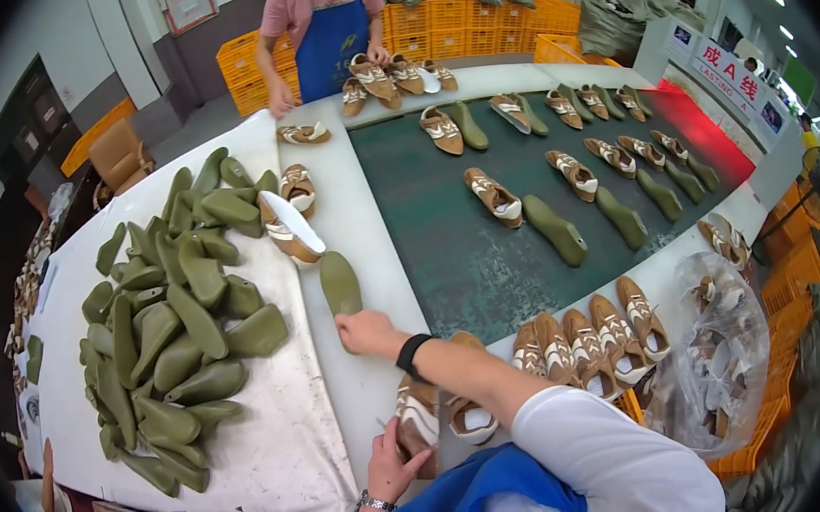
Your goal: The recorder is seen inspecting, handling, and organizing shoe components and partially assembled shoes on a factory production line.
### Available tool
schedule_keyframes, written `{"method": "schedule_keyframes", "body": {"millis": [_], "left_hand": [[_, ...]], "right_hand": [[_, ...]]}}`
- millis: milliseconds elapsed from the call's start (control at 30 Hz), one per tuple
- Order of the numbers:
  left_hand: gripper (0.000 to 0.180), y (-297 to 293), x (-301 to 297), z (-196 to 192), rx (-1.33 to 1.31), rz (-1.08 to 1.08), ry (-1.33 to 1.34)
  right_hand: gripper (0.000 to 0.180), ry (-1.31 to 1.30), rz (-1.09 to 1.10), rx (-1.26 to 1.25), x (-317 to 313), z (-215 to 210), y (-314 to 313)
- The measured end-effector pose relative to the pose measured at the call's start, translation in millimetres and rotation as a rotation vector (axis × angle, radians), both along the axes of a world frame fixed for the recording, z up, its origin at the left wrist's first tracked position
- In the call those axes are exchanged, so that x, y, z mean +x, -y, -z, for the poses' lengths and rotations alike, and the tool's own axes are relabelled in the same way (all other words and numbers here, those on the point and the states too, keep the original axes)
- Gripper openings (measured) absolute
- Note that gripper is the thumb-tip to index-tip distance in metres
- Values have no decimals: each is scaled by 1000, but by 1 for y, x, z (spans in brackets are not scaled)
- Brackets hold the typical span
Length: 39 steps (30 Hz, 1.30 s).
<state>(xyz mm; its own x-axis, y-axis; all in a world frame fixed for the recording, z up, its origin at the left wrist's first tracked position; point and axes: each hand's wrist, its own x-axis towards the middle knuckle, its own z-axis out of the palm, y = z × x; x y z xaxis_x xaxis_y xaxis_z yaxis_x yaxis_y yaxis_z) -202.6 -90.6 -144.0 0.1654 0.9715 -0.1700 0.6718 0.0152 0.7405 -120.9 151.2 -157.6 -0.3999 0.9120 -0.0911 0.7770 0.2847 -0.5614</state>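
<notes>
The right hand (368,332) is closed on the near end of 1 green shoe last (339,281), which lies straight out beyond the fingers, pointing away from the body; its long axis runs near to far, with the broad rounded end far. Whether the last rests on the white table (337,199) or is lifted slightly cannot be told from here. Nearer the body, the left hand (391,465) grips the near part of 1 brown-and-white shoe (417,408), thumb over the upper; this shoe also points roughly near to far, so the 2 long axes run broadly alike, with the last far and a little left of the shoe. The right hand is the nearer to the last, its forearm reaching across from the right over the table and partly covering the shoes there. To the left, a white cloth (284,436) carries a heap of green lasts (201,316); to the right, a dark green belt (452,282) bears 2 rows of shoes and lasts. At the near right, 5 shoes (592,352) stand side by side, left of a clear plastic bag (735,353). At the far side, a person in a blue apron (340,45) works at more shoes (375,80), with orange crates (254,69) behind.
</notes>
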Motion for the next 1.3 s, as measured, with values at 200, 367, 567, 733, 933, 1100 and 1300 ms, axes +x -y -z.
{"method": "schedule_keyframes", "body": {"millis": [200, 367, 567, 733, 933, 1100, 1300], "left_hand": [[80, -14, 10, 10, -146, 24, 176], [66, -19, 39, -4, 58, -16, -49], [54, -5, 67, 1, 314, 27, -271], [52, 16, 84, 2, 171, 72, -497], [48, 39, 99, 31, 230, -79, -670], [71, 80, 109, -16, 230, -445, -547], [56, 232, 77, 37, 228, -860, -383]], "right_hand": [[19, -587, 202, -10, 139, -9, -58], [15, 263, 87, 152, 253, 0, -40], [29, 432, 212, -158, 305, 39, -13], [31, 350, 102, -77, 323, 55, -33], [35, 260, 65, 46, 319, 59, -40], [35, 293, 70, 40, 303, 74, -43], [47, 371, -66, -175, 317, 65, -70]]}}
